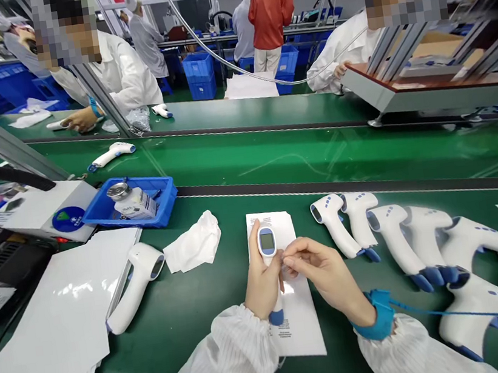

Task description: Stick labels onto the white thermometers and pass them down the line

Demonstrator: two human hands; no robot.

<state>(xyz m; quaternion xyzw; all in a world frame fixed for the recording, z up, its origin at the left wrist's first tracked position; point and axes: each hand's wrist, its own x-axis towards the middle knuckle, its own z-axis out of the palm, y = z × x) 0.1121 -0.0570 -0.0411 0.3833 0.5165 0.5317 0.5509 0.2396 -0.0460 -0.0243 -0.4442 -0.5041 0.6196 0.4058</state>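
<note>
Left hand (261, 276): grip clamped around a white infrared thermometer (267, 248), screen up, directly above a printed instruction sheet (295, 327) on the green counter (213, 332). Right hand (328, 280): fingertips (289, 261) pinched together at the thermometer's side; cannot tell if they hold anything. Blue wrist strap (378, 316) on right wrist. More thermometers (388, 235) lie just right.

Glossy white plastic on the thermometer (266, 242), matt paper on the sheet (305, 332), soft crumpled cloth (193, 241), smooth green belt (196, 346).
</note>
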